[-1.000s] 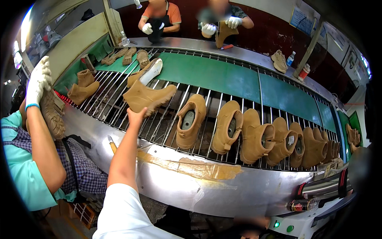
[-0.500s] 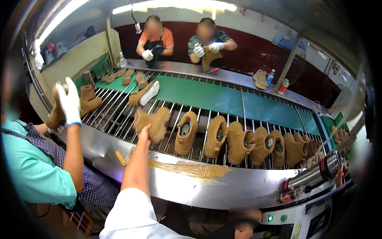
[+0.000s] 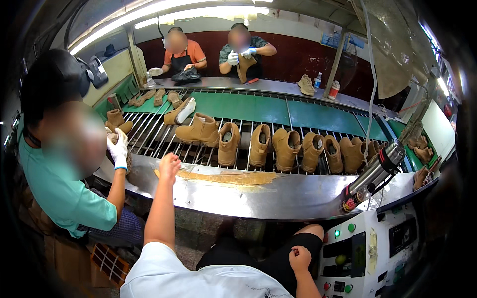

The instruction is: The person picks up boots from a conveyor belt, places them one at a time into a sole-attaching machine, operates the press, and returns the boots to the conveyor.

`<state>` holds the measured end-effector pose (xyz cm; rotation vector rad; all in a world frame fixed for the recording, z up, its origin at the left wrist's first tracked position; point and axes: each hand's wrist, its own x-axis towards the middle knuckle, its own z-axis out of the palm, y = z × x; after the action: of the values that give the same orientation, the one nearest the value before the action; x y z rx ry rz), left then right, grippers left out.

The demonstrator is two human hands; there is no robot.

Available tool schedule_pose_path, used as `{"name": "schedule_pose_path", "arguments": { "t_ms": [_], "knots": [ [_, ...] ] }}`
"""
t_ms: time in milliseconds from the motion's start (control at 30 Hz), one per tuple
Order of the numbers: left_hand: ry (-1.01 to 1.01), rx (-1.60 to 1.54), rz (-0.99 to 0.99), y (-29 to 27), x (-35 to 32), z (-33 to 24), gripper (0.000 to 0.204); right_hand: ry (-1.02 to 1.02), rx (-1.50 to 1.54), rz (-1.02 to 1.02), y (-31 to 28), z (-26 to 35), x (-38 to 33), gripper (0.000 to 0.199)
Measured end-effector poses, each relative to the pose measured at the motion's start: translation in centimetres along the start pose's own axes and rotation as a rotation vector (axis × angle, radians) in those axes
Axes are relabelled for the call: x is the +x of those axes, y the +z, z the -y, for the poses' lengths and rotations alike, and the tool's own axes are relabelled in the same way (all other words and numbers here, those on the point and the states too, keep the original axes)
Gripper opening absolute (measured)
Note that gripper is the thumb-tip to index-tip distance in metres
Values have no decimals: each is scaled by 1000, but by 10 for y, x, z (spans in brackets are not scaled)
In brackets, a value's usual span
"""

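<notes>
My left hand [image 3: 169, 167] hangs above the near metal edge of the rack, with nothing in it and its fingers loosely bent. Just beyond it, a tan ankle boot [image 3: 198, 130] rests on the metal bars, toe pointing left, apart from my fingers. Curled closed, my right hand [image 3: 300, 258] lies by my thigh at the lower right, and no object shows in it. To the right of that boot, several more tan boots [image 3: 228, 145] stand in a row on the bars. Behind it lies another tan boot [image 3: 180, 111] with its white sole showing.
A co-worker in a teal shirt [image 3: 64, 184] is close on my left, gloved. Two people sit across the green belt [image 3: 238, 107], one holding a tan boot [image 3: 244, 67]. A steel flask [image 3: 372, 169] lies tilted at the right edge, above a control panel [image 3: 357, 248].
My left hand has let go of the tan boot and drawn back toward the near edge. The boot now rests on the bars. My right hand has come into view.
</notes>
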<state>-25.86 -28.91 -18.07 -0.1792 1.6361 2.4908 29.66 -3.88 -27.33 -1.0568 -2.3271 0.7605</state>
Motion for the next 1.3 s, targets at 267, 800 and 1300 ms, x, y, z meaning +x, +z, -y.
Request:
{"name": "schedule_pose_path", "arguments": {
  "t_ms": [267,800,1300],
  "knots": [
    [-36,249,17,69,55,67,27,125,43,-2,2,-15,4,3],
    [228,1285,-85,155,228,47,54,145,-266,59,22,22,55,6],
    [140,526,637,164,-117,-144,27,657,1094,324,4,9,5,44]
  ]
}}
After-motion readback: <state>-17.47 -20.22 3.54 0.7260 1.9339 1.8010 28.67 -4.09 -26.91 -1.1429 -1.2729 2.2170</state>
